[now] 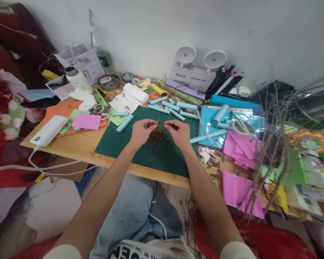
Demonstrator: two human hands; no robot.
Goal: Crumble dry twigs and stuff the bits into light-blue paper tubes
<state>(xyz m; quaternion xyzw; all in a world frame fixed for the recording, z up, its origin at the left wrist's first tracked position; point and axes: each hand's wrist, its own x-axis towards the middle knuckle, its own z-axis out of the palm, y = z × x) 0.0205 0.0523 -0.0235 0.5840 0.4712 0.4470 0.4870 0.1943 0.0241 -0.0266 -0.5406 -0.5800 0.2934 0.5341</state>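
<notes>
Two-handed work at a cluttered table (151, 173), with clock directions read from the pile of brown fragments (158, 135), twelve o'clock lying toward the wall. The pile rested near the middle of the green mat (116, 144), between the left hand (142, 133) at nine o'clock and the right hand (180, 133) at three. The fingers of both hands were drawn in narrow toward the thumbs, the two hands just apart from each other; whether the tips met, or pinched a fragment, could not be told. Judged from the layout, work was partway along: a cluster of blue paper tubes (187, 105) lay rolled at one o'clock and a single tube (124, 123) at ten, whereas the pile was loose and unsorted. Pink sheets (241, 148) at three o'clock lay unrolled, and bare branches (275, 151) (some crossing in front of the sheets) stood beyond them. Hard to make out were single fragments, which merged into one dark mass partly screened by the fingers, and the tubes' insides. The forearms were cut off by the lower edge, and the branch tips blurred against the background.
</notes>
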